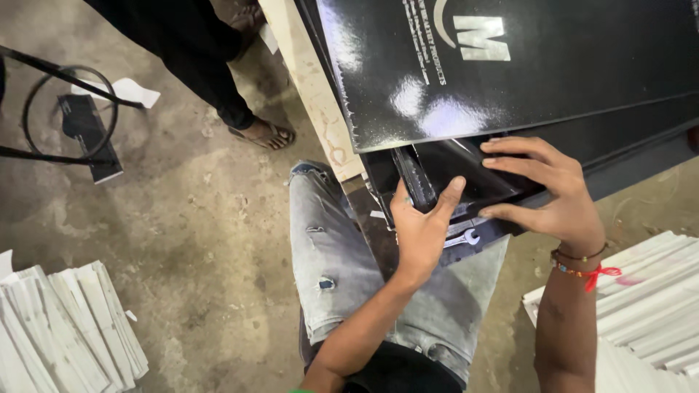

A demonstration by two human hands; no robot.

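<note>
A big glossy black sheet (510, 65) fills the upper right of the view and lies on a pale board (313, 87), with its corner hanging over the edge. Under this corner there is a smaller black folded piece (451, 175), a kind of flat box, and both hands are on it. The floor (189, 218) is grey, rough concrete. On the left, at the bottom, lies a stack of white flat sheets (65, 327), and another white stack (648, 298) lies on the right. The person wears torn light jeans (328, 247), seen from above. A second person stands at the top, only a dark trouser leg and a sandalled foot (262, 132) are in view. A black metal frame (58, 109) stands at the far left. The left hand (421, 225) grips the near edge of the folded piece, thumb up against it and fingers closed around. The right hand (550, 193) presses on it from the right, fingers spread and flat, holding the side. A small wrench (462, 239) lies just below the left hand.
</note>
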